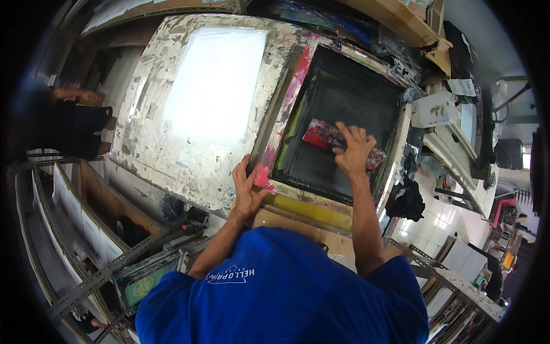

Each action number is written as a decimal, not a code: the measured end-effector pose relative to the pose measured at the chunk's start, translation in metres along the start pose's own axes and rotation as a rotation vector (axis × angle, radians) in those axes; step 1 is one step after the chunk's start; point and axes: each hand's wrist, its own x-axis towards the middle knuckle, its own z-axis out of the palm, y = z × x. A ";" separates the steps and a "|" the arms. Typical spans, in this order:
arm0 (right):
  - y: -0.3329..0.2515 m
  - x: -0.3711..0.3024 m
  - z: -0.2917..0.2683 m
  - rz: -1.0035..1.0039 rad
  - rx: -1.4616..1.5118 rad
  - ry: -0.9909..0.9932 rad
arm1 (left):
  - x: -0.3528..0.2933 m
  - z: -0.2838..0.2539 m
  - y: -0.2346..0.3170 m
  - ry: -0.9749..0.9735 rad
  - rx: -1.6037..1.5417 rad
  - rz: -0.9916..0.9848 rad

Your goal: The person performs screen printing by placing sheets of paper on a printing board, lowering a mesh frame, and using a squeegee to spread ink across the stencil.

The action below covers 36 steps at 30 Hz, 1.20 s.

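My right hand (354, 150) is closed over the top of a squeegee (321, 135), its handle smeared with pink, red and dark ink. The squeegee lies at a slant across the dark mesh of a screen-printing frame (298, 71), and its blade edge is hidden. Black ink coats much of the mesh, with a yellow-green strip showing along the left inner side. At the frame's near left corner, by a bright pink patch, my left hand (248, 187) grips the rim, the thumb on the near side. Left of the frame, a white sheet (217, 80) lies flat on the ink-stained table (154, 114).
Another person (69, 120) stands at the far left. Cardboard (401, 23) and plastic lie behind the frame. A white container (435, 109) and a black cloth (407, 199) are to the right. Metal-framed racks (86, 281) stand at the lower left.
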 end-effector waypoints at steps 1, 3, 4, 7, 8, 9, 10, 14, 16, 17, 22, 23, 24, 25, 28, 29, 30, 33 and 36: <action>0.007 0.014 0.001 -0.011 -0.012 0.016 | 0.000 0.000 0.001 -0.003 -0.006 -0.005; 0.022 0.041 0.006 -0.019 -0.033 0.055 | 0.000 -0.001 0.002 -0.001 -0.010 -0.004; 0.031 0.055 0.008 -0.020 -0.044 0.076 | 0.000 -0.001 0.002 0.002 -0.010 0.003; 0.056 0.097 0.017 -0.046 -0.089 0.110 | -0.001 -0.003 0.004 -0.013 -0.018 -0.011; 0.062 0.109 0.018 -0.050 -0.101 0.117 | -0.001 -0.004 0.005 -0.020 -0.022 -0.020; 0.067 0.122 0.018 -0.055 -0.112 0.125 | 0.000 -0.004 0.004 -0.019 -0.016 -0.014; 0.073 0.133 0.018 -0.058 -0.125 0.136 | 0.000 -0.004 0.004 -0.019 -0.011 -0.004; 0.093 0.171 0.023 -0.087 -0.159 0.188 | -0.001 -0.003 0.004 -0.026 -0.023 -0.017; 0.099 0.190 0.023 -0.134 -0.146 0.195 | -0.001 -0.003 0.002 -0.028 -0.024 -0.021; 0.102 0.196 0.022 -0.157 -0.140 0.199 | -0.002 -0.003 0.002 -0.030 -0.024 -0.022; 0.117 0.226 0.008 -0.158 -0.005 0.157 | -0.002 -0.002 0.002 -0.004 -0.082 -0.019; 0.118 0.228 0.009 -0.162 -0.019 0.163 | -0.001 -0.002 0.003 -0.006 -0.078 -0.020; 0.115 0.228 0.010 -0.166 -0.031 0.167 | -0.002 -0.002 0.002 -0.001 -0.078 -0.013; 0.114 0.229 0.009 -0.170 -0.043 0.171 | -0.002 -0.002 0.001 0.001 -0.078 -0.009; 0.112 0.229 0.000 -0.152 0.049 0.107 | -0.001 -0.004 0.002 0.005 -0.068 0.013; 0.112 0.227 -0.004 -0.118 0.149 0.119 | 0.000 -0.005 0.003 0.006 -0.056 0.026; 0.110 0.223 -0.009 -0.082 0.250 0.127 | -0.001 -0.007 0.005 0.005 -0.045 0.037; 0.106 0.207 -0.029 0.048 0.418 0.130 | -0.004 -0.006 0.011 -0.001 -0.096 -0.072; 0.099 0.174 -0.050 0.113 0.597 0.103 | -0.009 0.002 0.011 0.049 -0.151 -0.114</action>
